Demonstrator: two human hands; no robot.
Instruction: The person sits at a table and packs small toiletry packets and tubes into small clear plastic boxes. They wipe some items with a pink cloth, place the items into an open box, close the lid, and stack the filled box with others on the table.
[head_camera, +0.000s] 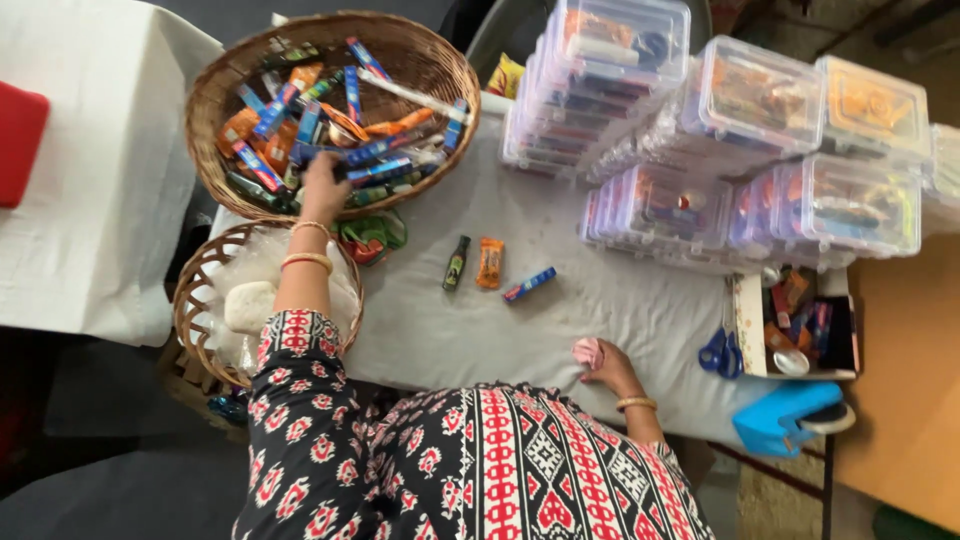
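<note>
Your left hand (322, 188) reaches into the large wicker basket (215, 90), fingers apparently closing on a blue packet (372, 172); grip unclear. Your right hand (608, 362) clasps a small pink item (588, 352) on the table (600, 300). Next, lift one packet clear

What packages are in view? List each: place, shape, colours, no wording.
Slim packets: big wicker basket, at the left hand; blue, orange.
Dark small bottle, orange packet, blue bar: loose on the white cloth, centre.
Clear lidded boxes: stacked upper right; rectangular, coloured contents.
Open carton: right edge; mixed packets.
Small pink thing: in the right hand; kind unclear.
</note>
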